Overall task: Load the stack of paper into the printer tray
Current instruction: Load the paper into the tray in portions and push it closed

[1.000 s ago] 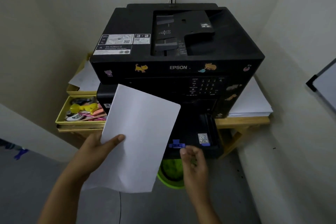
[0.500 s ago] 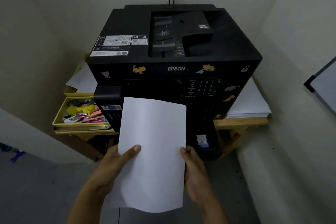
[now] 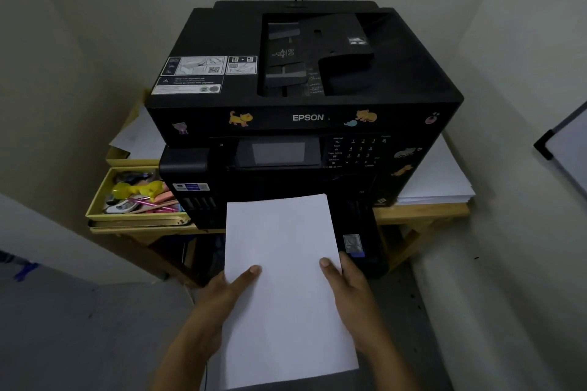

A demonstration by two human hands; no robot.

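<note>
Left hand [image 3: 219, 301], right hand [image 3: 349, 289] — gripping paper stack [image 3: 286, 279] edges, seemingly over printer tray [image 3: 365, 232].

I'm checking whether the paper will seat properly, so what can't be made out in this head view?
- The pulled-out tray: the paper stack covers most of it, so its guides are hidden.
- Stack thickness: only the top sheet shows.
- The left hand and right hand: fingers are hidden beneath the paper.
- Keypad labels on the printer: too small and dark.
</note>
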